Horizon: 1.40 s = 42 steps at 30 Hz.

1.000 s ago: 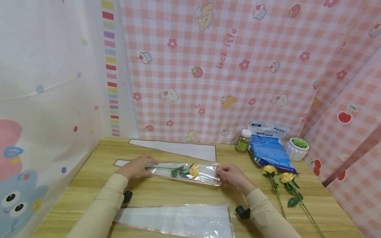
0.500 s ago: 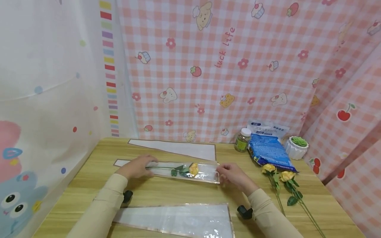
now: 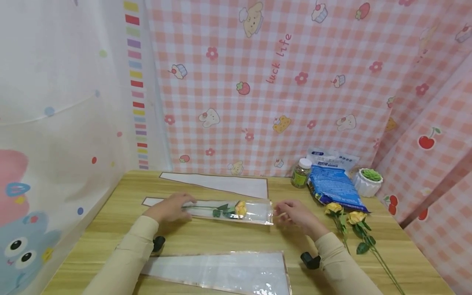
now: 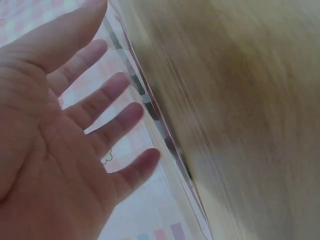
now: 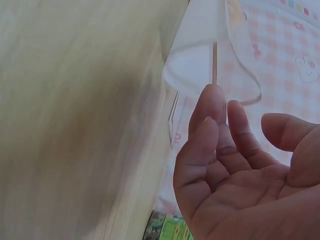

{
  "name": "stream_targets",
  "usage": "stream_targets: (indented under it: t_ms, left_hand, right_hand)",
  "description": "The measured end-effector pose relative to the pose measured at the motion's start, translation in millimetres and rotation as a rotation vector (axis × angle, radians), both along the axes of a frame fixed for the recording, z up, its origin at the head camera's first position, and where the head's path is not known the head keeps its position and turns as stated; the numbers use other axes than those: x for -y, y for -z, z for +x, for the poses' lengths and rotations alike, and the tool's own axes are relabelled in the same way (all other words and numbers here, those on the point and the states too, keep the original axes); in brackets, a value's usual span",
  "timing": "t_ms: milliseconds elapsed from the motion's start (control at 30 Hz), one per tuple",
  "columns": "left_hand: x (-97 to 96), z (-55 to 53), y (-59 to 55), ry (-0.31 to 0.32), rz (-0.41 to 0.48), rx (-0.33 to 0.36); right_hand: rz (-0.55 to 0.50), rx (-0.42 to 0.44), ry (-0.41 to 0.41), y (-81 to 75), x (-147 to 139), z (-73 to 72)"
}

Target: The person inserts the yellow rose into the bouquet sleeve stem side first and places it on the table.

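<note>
A yellow artificial rose (image 3: 241,209) with a green stem lies inside a clear tapered flower sleeve (image 3: 258,213) in the middle of the wooden table. At the sleeve's narrow end is my left hand (image 3: 171,208), by the stem; the left wrist view shows its fingers (image 4: 112,127) spread along the sleeve's edge. My right hand (image 3: 295,215) is beside the wide end. In the right wrist view the sleeve's mouth (image 5: 195,70) gapes, and the right thumb (image 5: 287,131) stands apart from the loosely bent fingers, whose tips are close to the rim.
Another sleeve (image 3: 221,270) lies in front, and a white tapered one (image 3: 228,185) at the back. Two yellow roses (image 3: 357,217) lie on the right. Behind them stand a blue bag (image 3: 333,184), a lidded jar (image 3: 301,174) and a potted succulent (image 3: 368,184).
My right hand has let go of the sleeve's wide end and moved slightly right, its fingers loosening. The wide end has sunk a little. My left hand stays at the narrow end.
</note>
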<state>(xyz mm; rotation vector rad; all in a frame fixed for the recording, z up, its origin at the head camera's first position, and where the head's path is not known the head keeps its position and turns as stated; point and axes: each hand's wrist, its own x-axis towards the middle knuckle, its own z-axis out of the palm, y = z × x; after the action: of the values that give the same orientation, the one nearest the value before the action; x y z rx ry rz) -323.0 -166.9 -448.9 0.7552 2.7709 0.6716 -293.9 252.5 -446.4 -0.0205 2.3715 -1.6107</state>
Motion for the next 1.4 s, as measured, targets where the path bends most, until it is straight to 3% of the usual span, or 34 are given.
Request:
stream_targets:
  t_ms: [233,467,733,1000,1233,1400]
  left_hand:
    - [1.5,2.1,1.8,0.003,-0.018,0.020]
    - [3.4,-2.4,7.1,0.016,-0.009,-0.005]
    - [5.9,-4.7,9.8,0.022,-0.008,-0.032]
    - [4.0,-4.0,12.4,0.074,0.005,-0.052]
    - [7.5,-5.9,18.1,0.079,-0.013,-0.078]
    - [11.9,-8.2,18.8,0.073,-0.012,-0.077]
  right_hand:
    - [0.018,0.017,-0.017,-1.4,-10.8,-4.2]
    - [0.069,0.016,0.004,-5.8,-17.0,-15.4]
    - [0.148,0.006,-0.042,-0.6,-21.0,-54.6]
    - [0.250,-0.083,-0.201,12.3,-9.9,-98.8]
    - [0.505,-0.242,-0.312,14.7,2.2,-119.3]
    - [0.557,-0.272,-0.276,20.0,7.7,-127.7]
